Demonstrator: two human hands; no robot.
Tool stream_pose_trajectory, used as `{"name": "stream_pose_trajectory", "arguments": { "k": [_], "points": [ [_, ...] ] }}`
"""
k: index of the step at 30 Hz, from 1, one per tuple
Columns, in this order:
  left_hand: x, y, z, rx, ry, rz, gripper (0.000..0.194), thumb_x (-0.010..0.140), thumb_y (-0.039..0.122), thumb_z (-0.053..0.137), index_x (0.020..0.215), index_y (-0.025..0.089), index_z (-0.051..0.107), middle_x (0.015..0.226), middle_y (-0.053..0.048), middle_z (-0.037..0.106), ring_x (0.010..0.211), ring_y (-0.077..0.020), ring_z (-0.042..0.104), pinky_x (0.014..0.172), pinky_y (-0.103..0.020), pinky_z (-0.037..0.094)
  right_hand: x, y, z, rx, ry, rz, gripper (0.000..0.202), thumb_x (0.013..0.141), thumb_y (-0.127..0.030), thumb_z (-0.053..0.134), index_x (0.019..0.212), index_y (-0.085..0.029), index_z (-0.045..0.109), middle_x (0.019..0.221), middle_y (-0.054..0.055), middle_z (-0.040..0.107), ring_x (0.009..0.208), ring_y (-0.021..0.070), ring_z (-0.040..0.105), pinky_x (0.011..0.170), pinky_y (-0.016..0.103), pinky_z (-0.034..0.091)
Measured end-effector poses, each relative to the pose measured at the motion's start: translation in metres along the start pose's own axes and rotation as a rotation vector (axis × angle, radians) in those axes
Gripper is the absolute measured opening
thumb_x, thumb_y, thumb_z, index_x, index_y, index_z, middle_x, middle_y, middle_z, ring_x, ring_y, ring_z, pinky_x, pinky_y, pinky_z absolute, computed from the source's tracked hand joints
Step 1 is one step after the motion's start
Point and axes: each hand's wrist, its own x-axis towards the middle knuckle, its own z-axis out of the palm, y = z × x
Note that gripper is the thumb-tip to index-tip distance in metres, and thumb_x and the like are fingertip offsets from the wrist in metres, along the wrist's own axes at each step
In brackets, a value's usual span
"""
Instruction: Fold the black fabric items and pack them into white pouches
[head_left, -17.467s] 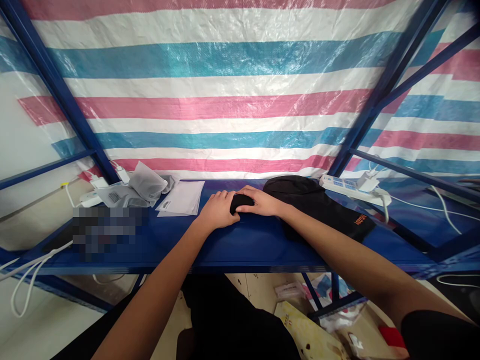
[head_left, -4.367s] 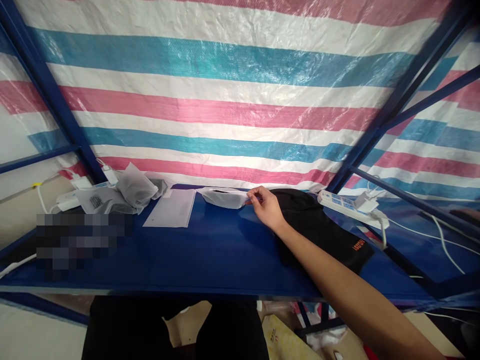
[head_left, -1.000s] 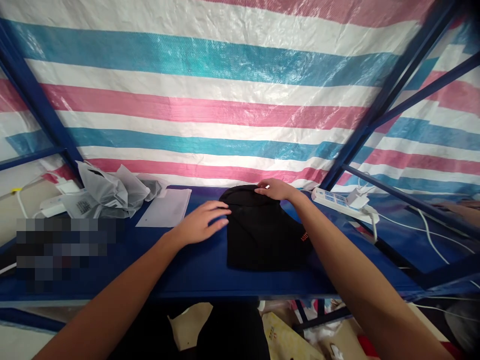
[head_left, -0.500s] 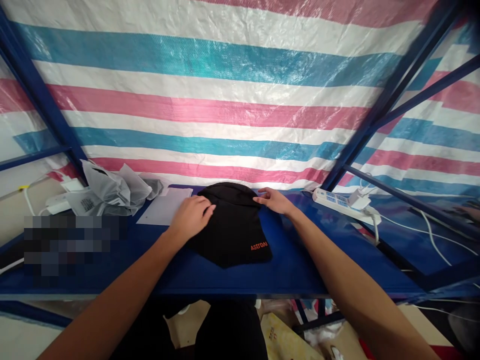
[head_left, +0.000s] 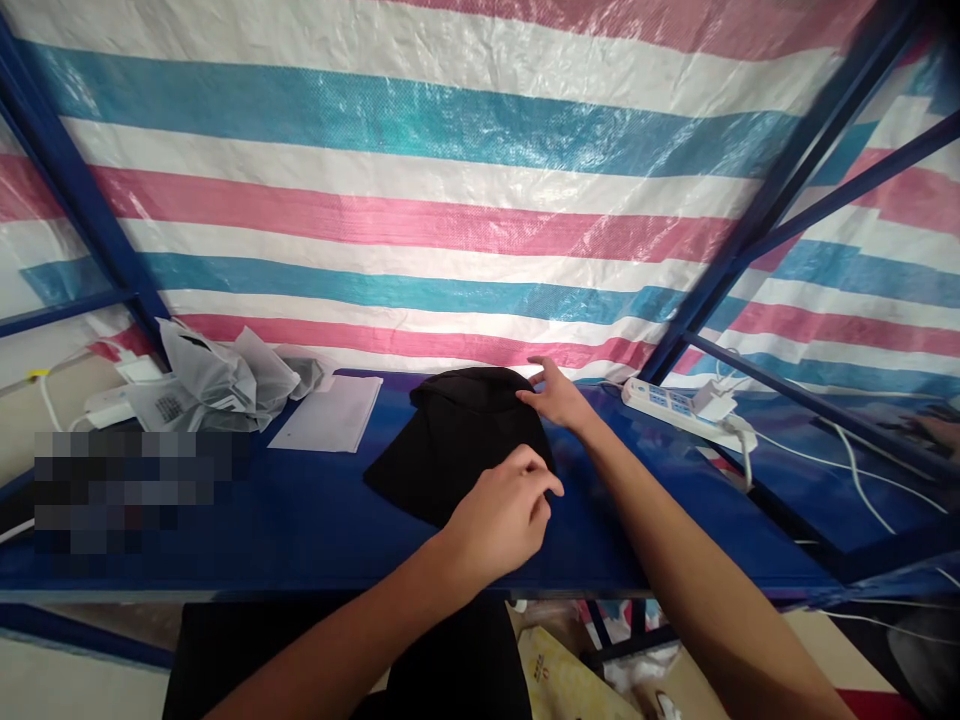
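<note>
A black cloth item [head_left: 457,440] lies folded on the blue tabletop [head_left: 300,530], its lower left corner spread to a point. Over its lower right part is my left hand [head_left: 506,510], fingers curled, thumb and fingertips near the cloth's right edge; whether they pinch any cloth is hidden. At the cloth's upper right edge my right hand [head_left: 556,395] has its fingers apart, the lower fingertips close to or touching the fabric. The orange lettering is covered from view.
Left of the cloth are a flat white packet [head_left: 326,413] and crumpled translucent bags [head_left: 225,380]. A power strip [head_left: 675,405] with plugs and white cables sits at the right. Blue metal bars and a striped sheet [head_left: 420,220] stand behind.
My left hand has moved from the cloth's left side across to its lower right, covering the lettering. My right hand shifted slightly right with fingers spread wider. The cloth's shape has changed.
</note>
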Motion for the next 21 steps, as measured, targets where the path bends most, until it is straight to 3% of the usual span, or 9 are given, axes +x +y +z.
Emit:
{"name": "stream_pose_trajectory", "arguments": {
  "k": [4, 7, 9, 12, 16, 19, 21],
  "points": [
    [-0.02, 0.006, -0.027, -0.436, 0.253, -0.082, 0.02, 0.105, 0.028, 0.061, 0.119, 0.026, 0.074, 0.135, -0.011, 0.064, 0.106, -0.02, 0.074, 0.087, -0.033, 0.068, 0.004, -0.034, -0.012, -0.106, 0.133, -0.165, 0.083, 0.086, -0.025, 0.078, 0.161, -0.02, 0.042, 0.13, 0.015, 0.072, 0.081, 0.021, 0.07, 0.081, 0.037, 0.06],
    [-0.047, -0.006, -0.052, -0.452, 0.331, -0.187, 0.025, 0.101, 0.046, 0.073, 0.116, 0.027, 0.076, 0.136, -0.01, 0.065, 0.11, -0.0229, 0.074, 0.091, -0.033, 0.067, 0.013, -0.073, -0.002, -0.085, 0.086, -0.296, 0.076, 0.086, -0.021, 0.078, 0.156, -0.022, 0.051, 0.122, 0.009, 0.076, 0.089, 0.0219, 0.072, 0.087, 0.036, 0.059],
    [-0.066, -0.023, -0.07, -0.323, 0.431, -0.264, 0.026, 0.101, 0.051, 0.073, 0.107, 0.026, 0.076, 0.125, -0.007, 0.07, 0.105, -0.022, 0.074, 0.089, -0.032, 0.064, 0.023, -0.098, 0.017, -0.082, 0.014, -0.359, 0.062, 0.086, -0.018, 0.077, 0.146, -0.021, 0.061, 0.113, 0.006, 0.079, 0.089, 0.0206, 0.072, 0.085, 0.032, 0.057],
    [-0.088, -0.054, -0.092, 0.039, 0.527, -0.387, 0.029, 0.1, 0.053, 0.072, 0.094, 0.025, 0.071, 0.105, -0.004, 0.073, 0.092, -0.0216, 0.07, 0.081, -0.033, 0.058, 0.042, -0.124, 0.062, -0.112, -0.103, -0.397, 0.045, 0.089, -0.016, 0.076, 0.133, -0.017, 0.071, 0.103, 0.006, 0.081, 0.088, 0.0206, 0.074, 0.08, 0.03, 0.056],
    [-0.103, -0.085, -0.108, 0.417, 0.361, -0.552, 0.024, 0.101, 0.045, 0.066, 0.086, 0.026, 0.066, 0.095, -0.003, 0.071, 0.085, -0.0253, 0.068, 0.075, -0.038, 0.053, 0.058, -0.127, 0.116, -0.201, -0.238, -0.33, 0.038, 0.093, -0.028, 0.082, 0.127, -0.014, 0.074, 0.11, 0.013, 0.082, 0.096, 0.0261, 0.077, 0.085, 0.034, 0.058],
    [-0.103, -0.09, -0.111, 0.524, 0.324, -0.502, 0.016, 0.101, 0.038, 0.064, 0.092, 0.025, 0.067, 0.113, -0.008, 0.073, 0.104, -0.0314, 0.071, 0.088, -0.044, 0.056, 0.058, -0.114, 0.126, -0.086, -0.321, -0.253, 0.033, 0.102, -0.034, 0.073, 0.128, -0.013, 0.074, 0.117, 0.015, 0.081, 0.093, 0.0241, 0.079, 0.082, 0.033, 0.061],
    [-0.097, -0.085, -0.113, 0.554, 0.369, -0.338, 0.016, 0.104, 0.034, 0.059, 0.107, 0.024, 0.071, 0.137, -0.012, 0.068, 0.127, -0.034, 0.066, 0.107, -0.049, 0.053, 0.054, -0.101, 0.117, 0.03, -0.243, -0.269, 0.032, 0.108, -0.034, 0.064, 0.131, -0.013, 0.072, 0.122, 0.015, 0.08, 0.092, 0.0222, 0.079, 0.082, 0.034, 0.063]
  ]
}}
